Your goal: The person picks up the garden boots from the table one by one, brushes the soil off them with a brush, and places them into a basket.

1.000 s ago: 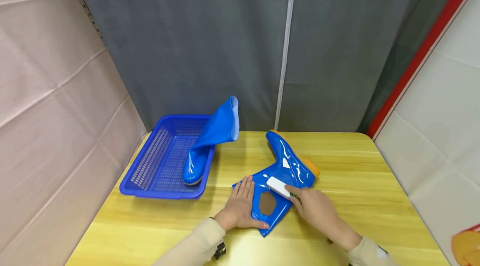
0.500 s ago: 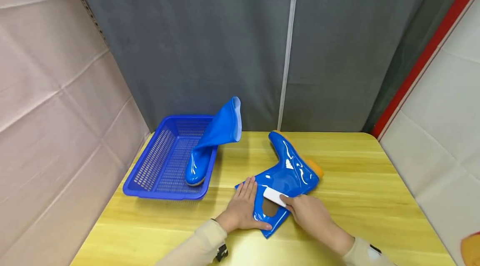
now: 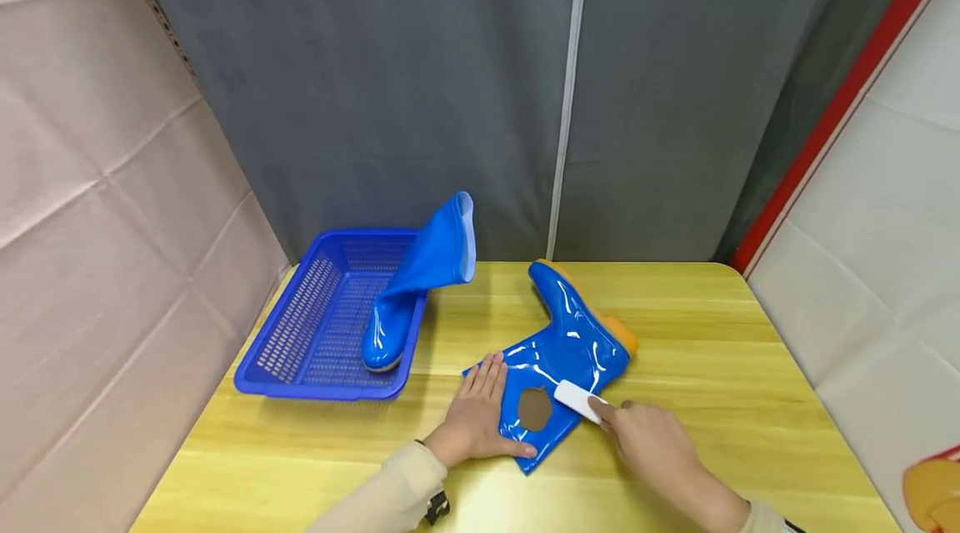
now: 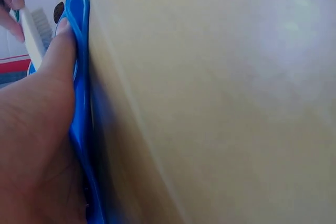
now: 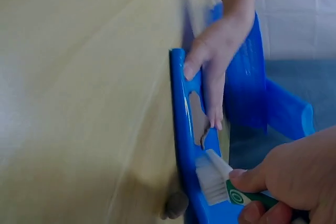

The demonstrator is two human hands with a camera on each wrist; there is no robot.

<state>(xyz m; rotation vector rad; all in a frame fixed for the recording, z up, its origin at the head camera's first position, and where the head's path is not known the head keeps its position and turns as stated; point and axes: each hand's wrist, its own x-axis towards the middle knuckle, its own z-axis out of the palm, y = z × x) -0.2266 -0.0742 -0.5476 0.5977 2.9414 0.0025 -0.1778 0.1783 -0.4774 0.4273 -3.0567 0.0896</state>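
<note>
A glossy blue rain boot (image 3: 558,354) with an orange sole lies on its side, its toe toward the far edge. On its shaft is a brown patch (image 3: 535,409). My left hand (image 3: 480,416) rests flat on the boot beside its opening, fingers straight and thumb spread. In the right wrist view, the right hand (image 5: 299,174) grips the green handle of a scrub brush (image 5: 214,182), and the white bristles point at the boot's surface. From above, the white brush head sits just right of the brown patch.
A blue plastic basket (image 3: 322,391) stands on the left of the wooden table (image 3: 712,324). Another blue boot (image 3: 431,262) leans in it, its shaft sticking out over the right rim. A small dark lump (image 5: 176,204) lies on the table close beside the flat boot.
The right hand has moved the brush from above the brown patch, across it, and then off to its right. My left hand has kept its place on the boot.
</note>
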